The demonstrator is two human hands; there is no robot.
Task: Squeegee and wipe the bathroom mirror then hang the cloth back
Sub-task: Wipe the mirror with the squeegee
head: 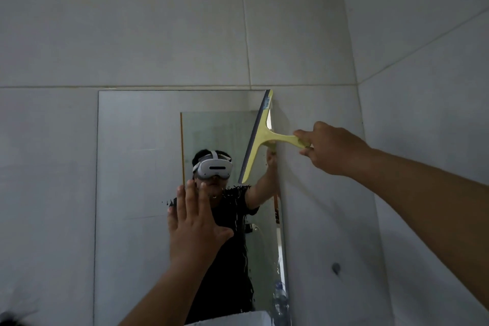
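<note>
A tall frameless mirror [137, 167] hangs on the grey tiled wall. A yellow squeegee [260, 137] with a dark rubber blade lies against the mirror's upper right corner, blade nearly upright and tilted. My right hand [328, 148] grips its handle just past the mirror's right edge. My left hand [194, 222] is pressed flat on the glass at mid height, fingers spread and holding nothing. Water streaks run down the glass below the squeegee. No cloth is in view.
Grey wall tiles [158, 21] surround the mirror, and a side wall meets them in a corner at the right. A small dark hook or knob [336, 268] sits on the wall right of the mirror. A bottle's reflection shows at the mirror's lower right.
</note>
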